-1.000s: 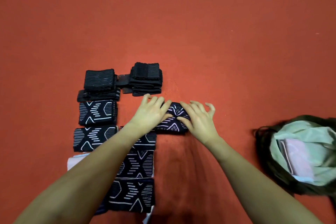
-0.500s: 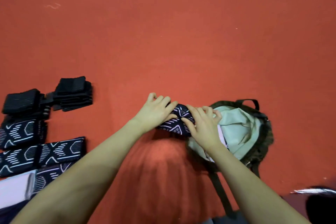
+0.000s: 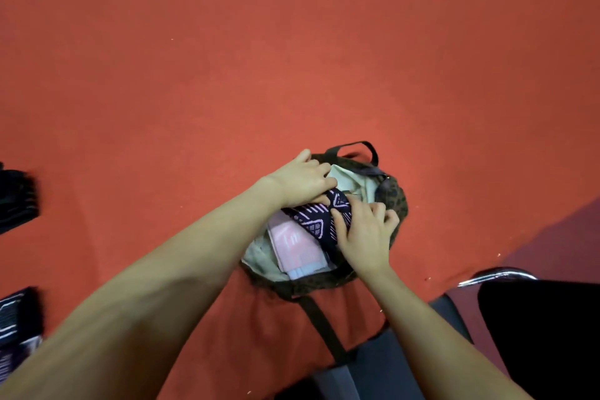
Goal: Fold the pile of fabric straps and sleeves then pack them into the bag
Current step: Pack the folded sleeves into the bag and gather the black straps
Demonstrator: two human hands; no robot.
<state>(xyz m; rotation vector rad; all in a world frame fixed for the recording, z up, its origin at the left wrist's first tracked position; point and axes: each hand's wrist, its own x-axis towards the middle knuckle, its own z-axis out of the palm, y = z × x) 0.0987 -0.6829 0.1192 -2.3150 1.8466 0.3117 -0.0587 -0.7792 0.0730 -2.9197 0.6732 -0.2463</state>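
Two hands [image 3: 303, 180] [image 3: 365, 239] half-covering folded sleeve [image 3: 319, 221]

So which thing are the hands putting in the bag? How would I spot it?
Find the open bag on the red floor, with its pale lining. Over its mouth, the left hand and right hand grip a folded dark sleeve. Its pink-white zigzag lines set it apart from the plain pink packet below it.
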